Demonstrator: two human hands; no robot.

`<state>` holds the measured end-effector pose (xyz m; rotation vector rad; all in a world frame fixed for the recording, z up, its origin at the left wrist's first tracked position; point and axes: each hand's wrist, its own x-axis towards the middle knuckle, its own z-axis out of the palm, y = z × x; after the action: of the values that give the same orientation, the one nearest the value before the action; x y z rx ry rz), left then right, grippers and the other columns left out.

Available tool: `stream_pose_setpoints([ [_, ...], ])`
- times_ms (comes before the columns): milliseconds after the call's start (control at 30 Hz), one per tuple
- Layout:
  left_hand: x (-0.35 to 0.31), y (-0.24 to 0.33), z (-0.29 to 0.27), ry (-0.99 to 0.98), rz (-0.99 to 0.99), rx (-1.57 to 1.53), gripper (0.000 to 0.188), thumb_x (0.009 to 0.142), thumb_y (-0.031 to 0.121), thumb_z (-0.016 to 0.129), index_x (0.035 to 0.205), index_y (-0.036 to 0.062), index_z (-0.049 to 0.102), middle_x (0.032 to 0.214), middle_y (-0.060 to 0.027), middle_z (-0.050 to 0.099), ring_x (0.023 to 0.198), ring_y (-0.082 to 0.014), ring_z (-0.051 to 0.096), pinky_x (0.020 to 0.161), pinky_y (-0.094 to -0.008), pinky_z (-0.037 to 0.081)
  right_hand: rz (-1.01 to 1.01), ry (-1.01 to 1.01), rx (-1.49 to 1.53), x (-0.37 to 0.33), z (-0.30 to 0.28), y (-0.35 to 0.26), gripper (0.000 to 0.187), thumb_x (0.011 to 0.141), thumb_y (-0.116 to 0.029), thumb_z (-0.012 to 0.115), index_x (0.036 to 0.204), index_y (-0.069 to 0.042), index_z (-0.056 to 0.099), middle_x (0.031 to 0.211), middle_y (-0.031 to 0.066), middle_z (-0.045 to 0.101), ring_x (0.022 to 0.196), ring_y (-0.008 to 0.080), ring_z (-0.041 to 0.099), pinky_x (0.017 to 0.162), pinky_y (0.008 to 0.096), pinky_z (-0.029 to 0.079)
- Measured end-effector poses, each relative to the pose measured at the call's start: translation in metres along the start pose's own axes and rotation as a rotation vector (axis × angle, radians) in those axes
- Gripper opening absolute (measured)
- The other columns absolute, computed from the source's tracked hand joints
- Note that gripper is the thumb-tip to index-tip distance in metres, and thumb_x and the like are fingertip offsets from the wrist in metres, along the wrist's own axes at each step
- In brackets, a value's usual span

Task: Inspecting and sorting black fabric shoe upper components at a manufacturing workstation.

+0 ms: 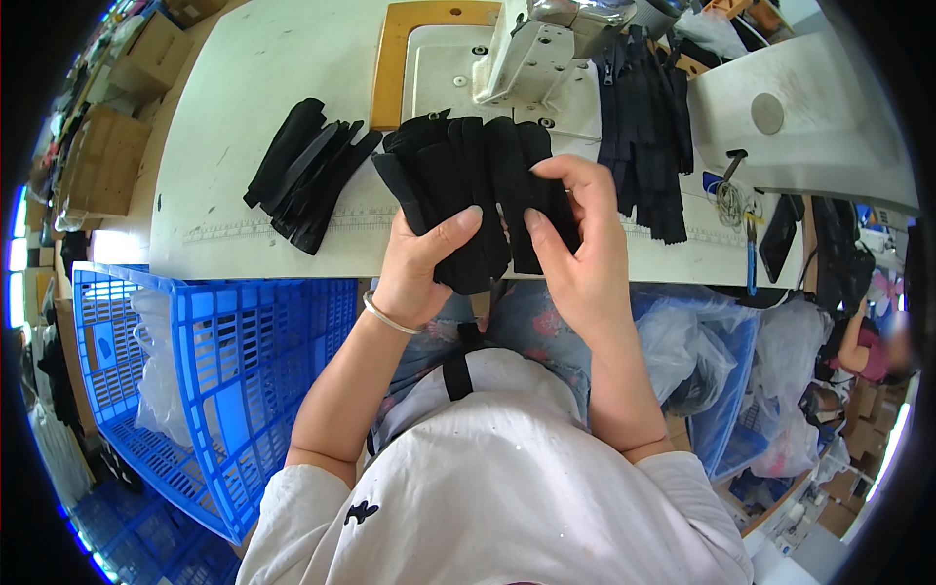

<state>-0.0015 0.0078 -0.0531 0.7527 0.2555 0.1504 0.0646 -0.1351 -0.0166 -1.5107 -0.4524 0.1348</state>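
Observation:
A fanned bundle of black fabric strips is held up over the front edge of the table, just before the sewing machine. My left hand grips the bundle from below, its thumb lying across the front; the other fingers are hidden behind the cloth. At the bundle's right side, my right hand pinches the strips between thumb and fingers. To the left on the table lies a loose pile of similar black strips. Long black zippers hang together at the right of the machine.
Blue-handled snips and a tangle of thread lie at the table's right. A blue plastic crate stands below on the left. Clear plastic bags fill a blue bin at the right. Another person is at the far right.

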Motion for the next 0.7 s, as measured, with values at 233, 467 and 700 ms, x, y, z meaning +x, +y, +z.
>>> stream_pose_setpoints([
  [233, 0.001, -0.003, 0.001, 0.030, 0.018, -0.001, 0.037, 0.087, 0.009, 0.069, 0.121, 0.0014, 0.056, 0.108, -0.0074, 0.065, 0.094, -0.0160, 0.065, 0.082, -0.0316, 0.056, -0.159, -0.139, -0.537, -0.003, 0.002, -0.002, 0.033, 0.071, -0.016, 0.084, 0.095, -0.006, 0.065, 0.095, 0.0079, 0.058, 0.093, 0.0252, 0.059, 0.081, 0.0330, 0.047],
  [467, -0.001, 0.001, 0.000, 0.022, -0.018, -0.012, 0.037, 0.088, 0.010, 0.069, 0.122, 0.0019, 0.056, 0.107, -0.0071, 0.065, 0.093, -0.0158, 0.065, 0.082, -0.0312, 0.056, -0.154, -0.140, -0.345, 0.002, -0.006, 0.006, 0.020, 0.079, -0.008, 0.075, 0.096, -0.005, 0.064, 0.098, 0.0083, 0.059, 0.092, 0.0237, 0.060, 0.082, 0.0319, 0.047],
  [700, 0.001, -0.001, -0.001, -0.014, 0.005, 0.010, 0.041, 0.088, 0.012, 0.070, 0.124, 0.0017, 0.055, 0.113, -0.0077, 0.063, 0.100, -0.0162, 0.064, 0.085, -0.0321, 0.055, -0.224, -0.183, -0.544, -0.002, -0.001, 0.001, 0.032, 0.074, -0.015, 0.081, 0.099, -0.006, 0.063, 0.099, 0.0102, 0.054, 0.089, 0.0294, 0.059, 0.076, 0.0368, 0.049],
])
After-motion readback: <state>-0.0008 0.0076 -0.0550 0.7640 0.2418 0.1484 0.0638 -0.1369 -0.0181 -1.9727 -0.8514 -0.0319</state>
